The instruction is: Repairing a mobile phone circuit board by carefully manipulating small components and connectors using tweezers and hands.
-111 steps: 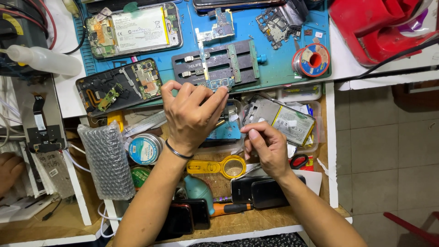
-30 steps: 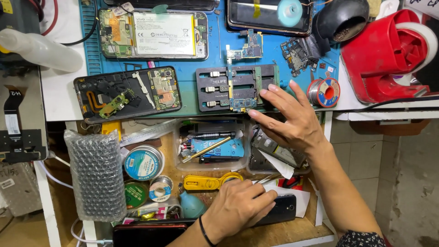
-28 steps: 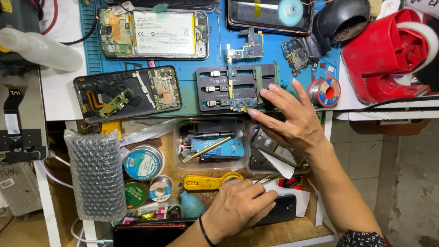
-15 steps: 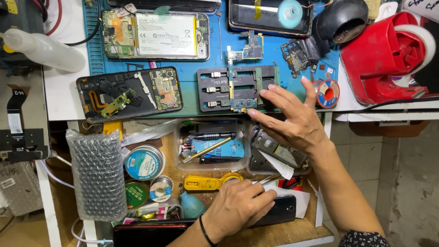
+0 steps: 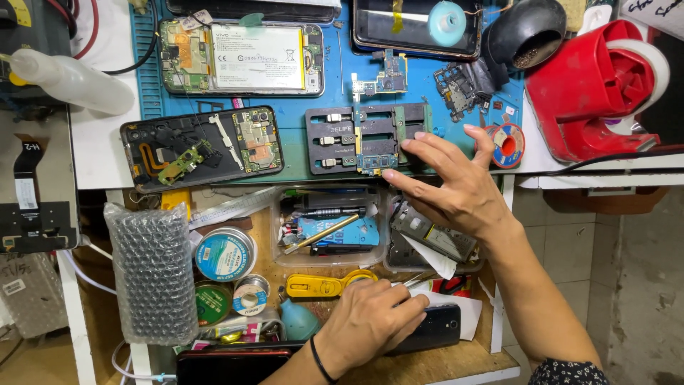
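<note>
A blue work mat (image 5: 335, 117) covers the bench above an open wooden drawer (image 5: 442, 360). A clear tray (image 5: 281, 246) holds small tools. The right hand (image 5: 456, 185), open, touches the black board holder (image 5: 367, 139). The left hand (image 5: 370, 324) curls over a dark phone (image 5: 438, 331) in the drawer.

Red tape dispenser (image 5: 591, 89) right; bubble wrap (image 5: 153, 274) left; squeeze bottle (image 5: 68, 82) upper left.
</note>
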